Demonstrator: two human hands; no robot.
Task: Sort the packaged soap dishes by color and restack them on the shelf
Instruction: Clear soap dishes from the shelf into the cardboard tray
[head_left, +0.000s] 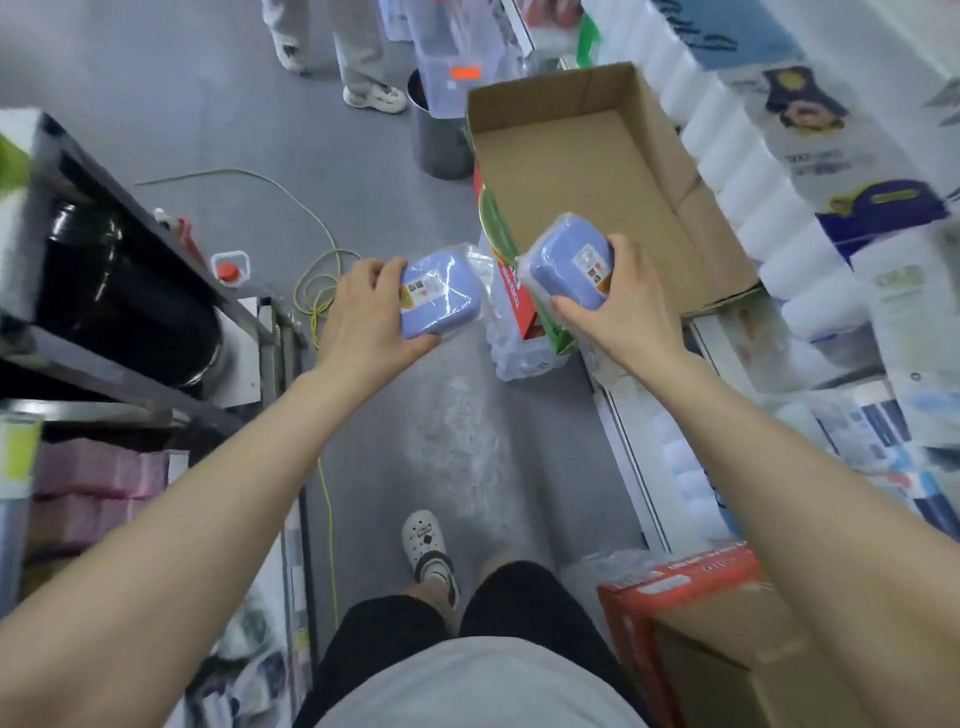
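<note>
I hold two blue packaged soap dishes in clear plastic wrap over the aisle floor. My left hand (366, 312) grips the left blue soap dish (441, 296) from its left side, label facing up. My right hand (618, 306) grips the right blue soap dish (566, 262), tilted, just in front of an open cardboard box (592, 161) that looks empty. The two dishes are apart, with a small gap between them. Pink packaged items (93, 483) sit on a lower shelf at the left.
A metal shelf rack (156, 332) with black pots stands on the left. White and blue paper-goods packs (810, 218) fill the right shelves. A red carton (691, 613) sits near my right leg. A yellow cable (317, 296) lies on the floor. Another person's legs (358, 57) stand ahead beside a grey bin (441, 140).
</note>
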